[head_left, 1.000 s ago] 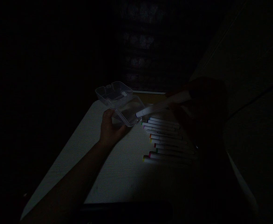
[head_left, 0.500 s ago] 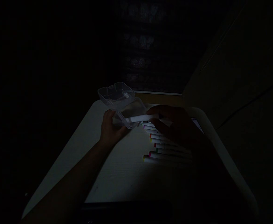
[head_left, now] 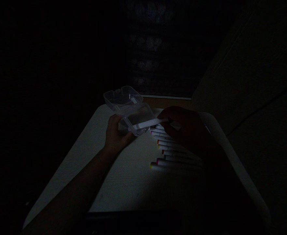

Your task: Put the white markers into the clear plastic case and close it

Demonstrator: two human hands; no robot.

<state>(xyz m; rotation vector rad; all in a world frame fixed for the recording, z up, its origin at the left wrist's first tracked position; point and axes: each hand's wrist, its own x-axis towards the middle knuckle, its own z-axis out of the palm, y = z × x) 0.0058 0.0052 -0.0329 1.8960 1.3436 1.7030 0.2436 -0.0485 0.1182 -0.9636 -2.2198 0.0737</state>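
Note:
My left hand [head_left: 116, 133] grips the near left side of a clear plastic case [head_left: 139, 115], tilted with its hinged lid [head_left: 122, 98] swung open to the back left. With closed fingers my right hand [head_left: 182, 125] holds a white marker [head_left: 148, 123] by its right end. The marker's left end lies inside the case, close to its near edge. Below my right hand, several white markers [head_left: 167, 152] with coloured ends lie side by side on the table. Shadow and the hand hide the right parts of some of them.
The light table top [head_left: 123, 182] has rounded corners. A dark object [head_left: 133, 220] lies along its near edge. Something flat with a pale edge [head_left: 208, 129] is partly hidden behind my right hand. The room is very dark, with a wall [head_left: 251, 81] at the right.
My right hand has risen slightly, tilting the marker so its right end sits higher. The case has shifted a little to the right in my left hand. The picture is darker.

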